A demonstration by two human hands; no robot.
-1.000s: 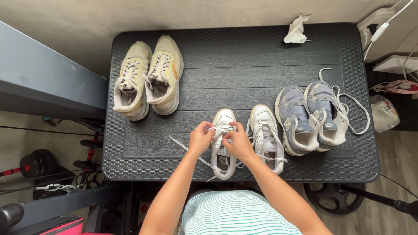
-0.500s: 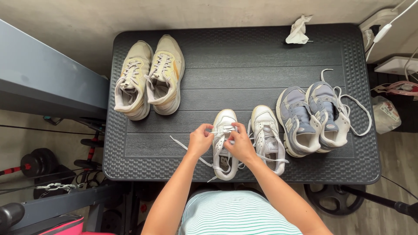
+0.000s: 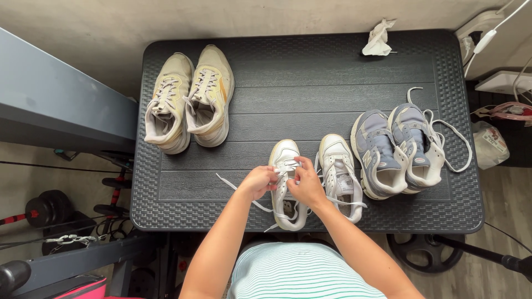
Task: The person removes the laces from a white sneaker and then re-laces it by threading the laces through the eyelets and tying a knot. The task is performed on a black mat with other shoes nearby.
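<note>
Both hands have closed in toward each other over the shoe since a second ago, fingers now nearly meeting. Left hand (image 3: pixel 257 182) curled, pinching a white lace (image 3: pixel 238 191) at the shoe's tongue. Right hand (image 3: pixel 306 185) likewise bent, fingertips gripping the lacing. White sneaker (image 3: pixel 285 154) sits at the near edge of the black table (image 3: pixel 310 83), its mate (image 3: pixel 339 166) just beside it on the right. Beige pair (image 3: pixel 188 99) far left; grey-blue pair (image 3: pixel 396 147) right; crumpled tissue (image 3: pixel 378 39) at the far edge.

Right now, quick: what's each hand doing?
Left hand: closed, pinching the white lace of the white sneaker.
Right hand: closed on the same sneaker's lace over its tongue.
</note>
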